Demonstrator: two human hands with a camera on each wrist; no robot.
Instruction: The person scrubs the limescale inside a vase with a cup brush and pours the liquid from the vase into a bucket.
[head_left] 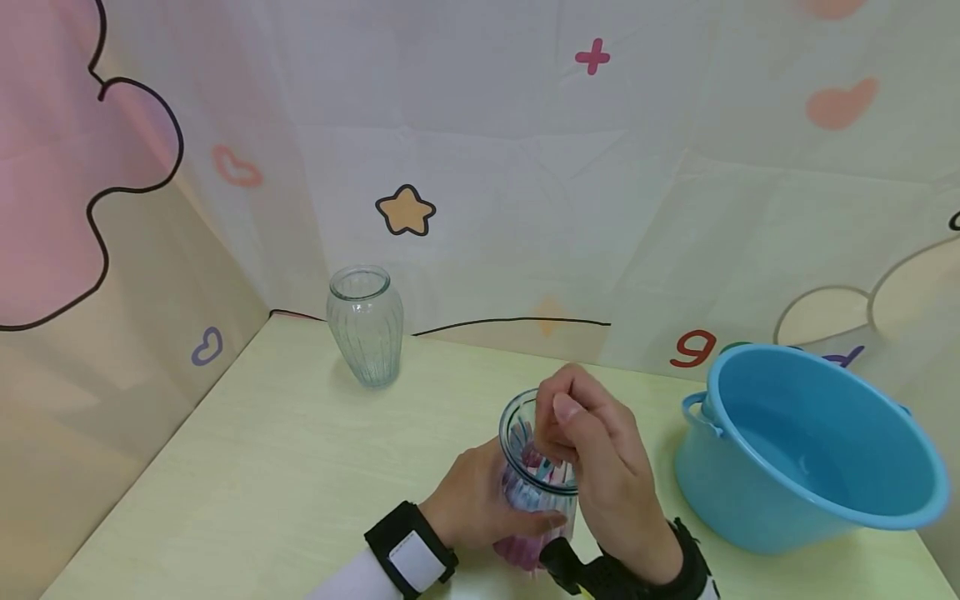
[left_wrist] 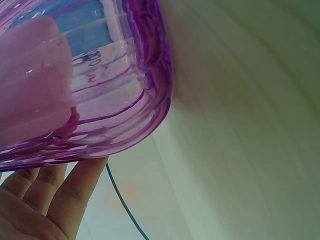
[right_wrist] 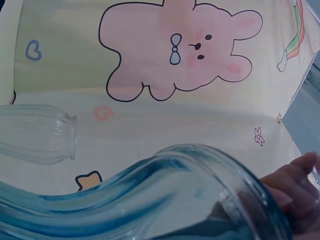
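My left hand (head_left: 468, 496) grips a ribbed glass vase (head_left: 517, 492), tinted blue near the mouth and pink-purple at the base. The thumb lies across its near side. In the left wrist view, the fingers (left_wrist: 75, 195) show beyond the purple lower end of the vase (left_wrist: 120, 95). My right hand (head_left: 600, 458) is at the vase's mouth, fingers curled and thumb against them. Whether anything is between those fingers is hidden. The right wrist view catches the blue-tinted glass up close, with part of the right hand (right_wrist: 295, 195) past its rim.
A clear ribbed vase (head_left: 367, 333) stands upright at the back left of the pale table (head_left: 300, 467). To the right sits a light blue bucket (head_left: 750, 492) with side handles. A printed cloth backdrop (head_left: 480, 167) rises behind the table.
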